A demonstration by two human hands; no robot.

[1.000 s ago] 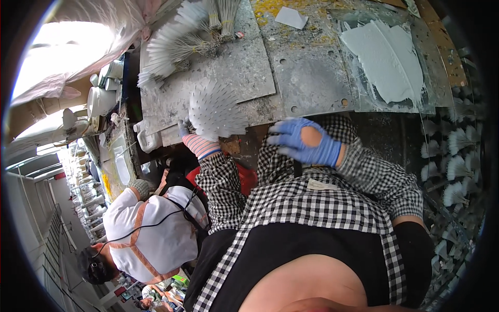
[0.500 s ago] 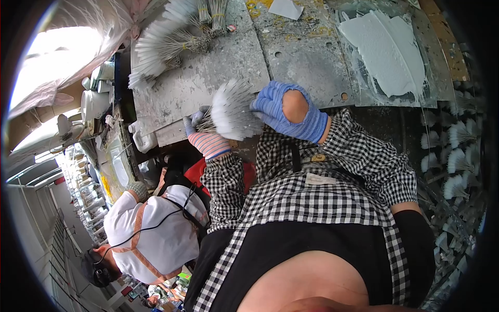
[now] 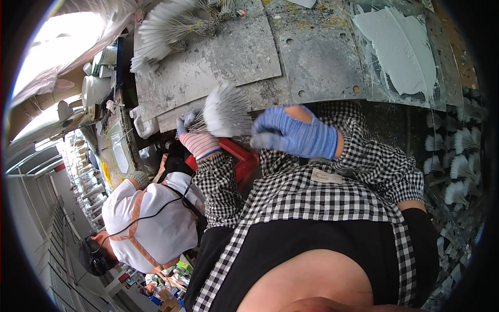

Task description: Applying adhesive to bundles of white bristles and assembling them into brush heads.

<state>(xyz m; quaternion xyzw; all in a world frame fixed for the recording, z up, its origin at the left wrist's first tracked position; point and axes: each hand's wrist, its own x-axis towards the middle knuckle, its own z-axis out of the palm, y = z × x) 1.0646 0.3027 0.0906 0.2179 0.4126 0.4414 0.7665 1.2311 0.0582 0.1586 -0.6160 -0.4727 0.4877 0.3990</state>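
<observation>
A bunch of thin wire stems with white tips (image 3: 224,112) spreads like a fan at the table's front edge. My left hand (image 3: 197,139), in a pink-and-grey striped glove, is closed round the stems at the bunch's left end. My right hand (image 3: 296,132) wears a blue knit glove with a hole showing bare skin. It is just right of the white tips, fingers bent toward them. Motion smears its fingertips, so I cannot tell whether they touch or grip any stem.
More white-tipped wire bunches (image 3: 169,31) lie at the table's far left. White paste (image 3: 397,49) is spread on a plate at the right. White fans (image 3: 457,166) hang at the far right. Someone in a white top (image 3: 150,223) sits at my left, near a red stool (image 3: 244,164).
My right hand has turned and swung lower, its fingers now blurred. My left hand has shifted slightly left with the bunch. The table has shifted in view.
</observation>
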